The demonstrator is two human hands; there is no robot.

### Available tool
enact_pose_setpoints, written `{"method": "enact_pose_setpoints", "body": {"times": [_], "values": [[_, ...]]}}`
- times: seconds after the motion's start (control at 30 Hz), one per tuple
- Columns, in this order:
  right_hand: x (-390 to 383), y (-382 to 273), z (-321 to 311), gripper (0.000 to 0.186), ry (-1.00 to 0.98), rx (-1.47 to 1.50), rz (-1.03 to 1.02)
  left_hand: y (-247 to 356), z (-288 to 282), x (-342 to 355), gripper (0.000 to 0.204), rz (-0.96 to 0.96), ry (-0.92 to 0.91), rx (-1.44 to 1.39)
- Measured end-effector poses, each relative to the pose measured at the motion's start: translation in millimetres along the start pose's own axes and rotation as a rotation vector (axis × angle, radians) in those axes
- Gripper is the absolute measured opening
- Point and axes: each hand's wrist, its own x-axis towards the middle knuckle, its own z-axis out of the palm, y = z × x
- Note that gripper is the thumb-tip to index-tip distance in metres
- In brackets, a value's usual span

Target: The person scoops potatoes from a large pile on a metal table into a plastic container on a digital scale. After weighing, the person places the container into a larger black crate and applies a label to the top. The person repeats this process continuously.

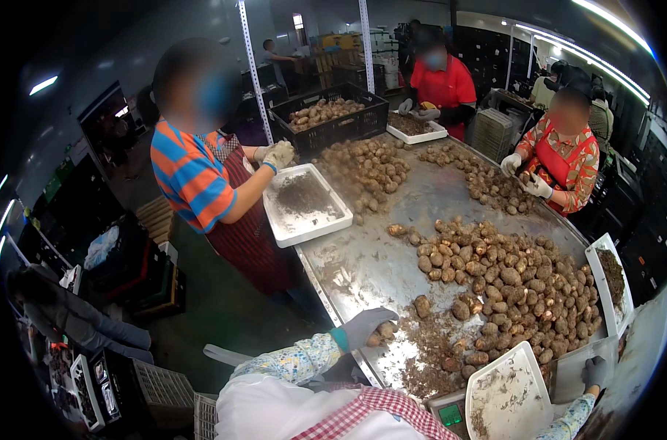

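Observation:
My left hand [368,328], in a grey glove, is curled over a couple of small brown taro corms [381,336] at the table's near left edge. Over on the right, my right hand [594,372], also gloved in grey, is beside a translucent plastic piece [570,375]; whether its fingers grip anything is unclear. Between my arms a white tray [511,392] smeared with soil rests beside a scale with a lit green display [449,415]. A large heap of taro corms [509,282] covers the near right of the metal table, with loose soil and root scraps [432,352] beside it.
Three co-workers in gloves stand around the metal table [348,257]. One at the left is by a soiled white tray [308,202]. A black crate of corms [326,114] is at the far end, more piles [370,172] lie nearby, and another white tray [610,282] stands at right.

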Motion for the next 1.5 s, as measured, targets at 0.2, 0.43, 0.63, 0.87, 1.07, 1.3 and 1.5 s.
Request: {"method": "enact_pose_setpoints", "body": {"times": [0.2,0.43,0.63,0.87,1.07,1.3,1.5], "values": [[11,7,-16,0.018,-0.032,-0.159,-0.062,13,5,16,0.063,0.269,-0.022,0.317],[7,-28,-13,0.020,0.447,-0.235,-0.197,-12,12,-2,0.037,-0.134,0.038,-0.078],[-69,-148,-53,0.022,0.623,-0.137,-0.335,-13,28,-5,0.033,0.173,0.126,-0.201],[-297,-280,-6,0.046,-0.543,-0.326,-0.157,82,59,41,0.044,-0.306,-0.221,-0.354],[-339,-290,36,0.008,-0.027,-0.112,-0.409,144,228,105,0.037,0.424,-0.422,-0.092],[-356,-285,35,0.011,0.069,-0.192,-0.350,140,272,98,0.025,0.700,-0.604,0.271],[-347,-329,23,0.039,0.203,-0.132,-0.309,61,133,141,0.032,0.166,-0.175,0.175]]}}
